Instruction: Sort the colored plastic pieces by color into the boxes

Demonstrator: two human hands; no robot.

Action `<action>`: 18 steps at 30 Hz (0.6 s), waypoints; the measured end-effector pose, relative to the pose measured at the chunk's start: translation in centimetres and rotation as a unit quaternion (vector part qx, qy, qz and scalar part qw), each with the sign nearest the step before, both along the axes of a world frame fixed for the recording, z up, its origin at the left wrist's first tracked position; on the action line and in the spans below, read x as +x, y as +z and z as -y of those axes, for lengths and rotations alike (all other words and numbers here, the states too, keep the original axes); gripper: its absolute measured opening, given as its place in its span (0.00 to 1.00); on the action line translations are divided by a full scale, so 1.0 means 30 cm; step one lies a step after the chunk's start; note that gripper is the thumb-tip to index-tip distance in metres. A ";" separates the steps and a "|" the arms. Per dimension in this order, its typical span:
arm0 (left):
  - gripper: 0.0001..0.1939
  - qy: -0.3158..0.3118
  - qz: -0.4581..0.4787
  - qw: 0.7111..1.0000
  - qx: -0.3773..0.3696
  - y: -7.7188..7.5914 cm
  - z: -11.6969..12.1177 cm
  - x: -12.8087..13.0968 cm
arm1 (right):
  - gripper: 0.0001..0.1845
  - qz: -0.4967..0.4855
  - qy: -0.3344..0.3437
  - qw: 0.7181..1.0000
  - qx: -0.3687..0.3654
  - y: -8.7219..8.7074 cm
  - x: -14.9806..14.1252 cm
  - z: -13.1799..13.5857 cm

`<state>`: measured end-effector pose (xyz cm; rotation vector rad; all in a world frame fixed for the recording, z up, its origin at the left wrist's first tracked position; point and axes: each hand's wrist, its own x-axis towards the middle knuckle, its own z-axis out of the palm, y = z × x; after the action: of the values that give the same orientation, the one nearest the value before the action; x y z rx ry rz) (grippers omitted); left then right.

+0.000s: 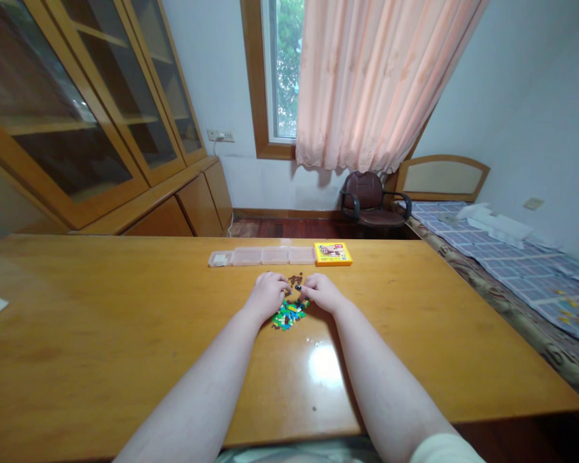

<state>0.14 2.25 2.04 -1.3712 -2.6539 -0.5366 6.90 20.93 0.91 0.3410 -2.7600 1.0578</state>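
Has a pile of coloured bricks [289, 314] lying loose on the wooden table [125, 360], mostly green and blue, with some yellow, white and brown mixed in. Bends the left hand [269, 292] over the left edge of the pile, fingers curled and turned inward; cannot tell whether those fingertips meet or grip anything. Brings the right hand [321, 290] in just beyond the pile on its right side, thumb and fingers closed together on a small black piece [298, 287]. Has a cluster of brown pieces [296, 279] a little beyond the pile, between the two hands, and a few clear bits [313, 342] on the near side, to the right. Shows a row of clear trays [275, 256] farther beyond the pile, with something whitish in the leftmost compartment, and a yellow box [333, 254] at the right end of that row, lying flat with its printed face up. Shows, well beyond the pile, a brown chair [369, 196], a pink curtain [367, 83] and, off to the right, a bed [506, 251]; well off to the left, a glass-fronted cabinet [101, 103].
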 end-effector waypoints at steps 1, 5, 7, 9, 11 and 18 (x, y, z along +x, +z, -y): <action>0.14 -0.009 0.000 1.000 0.003 0.000 0.000 0.000 | 0.19 0.001 0.002 1.000 0.008 0.001 0.000 0.001; 0.14 -0.050 0.010 0.999 -0.018 0.002 0.000 0.004 | 0.21 -0.014 -0.069 0.994 0.083 0.008 0.000 0.002; 0.13 -0.027 0.012 0.999 -0.037 0.007 0.003 0.002 | 0.22 -0.023 -0.119 0.985 0.121 0.012 -0.001 -0.001; 0.12 0.020 0.012 0.998 -0.053 0.015 0.010 -0.005 | 0.23 -0.027 -0.144 0.980 0.137 0.015 -0.001 -0.002; 0.12 0.065 0.014 0.996 -0.065 0.023 0.018 -0.012 | 0.22 -0.031 -0.137 0.982 0.126 0.020 -0.001 0.003; 0.13 0.060 0.009 0.997 -0.047 0.021 0.022 -0.013 | 0.20 -0.019 0.032 0.999 0.039 0.021 0.003 0.055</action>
<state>-0.26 1.59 2.66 -1.2247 -2.7869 -0.4188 6.98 19.27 1.53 0.4583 -2.7793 0.9484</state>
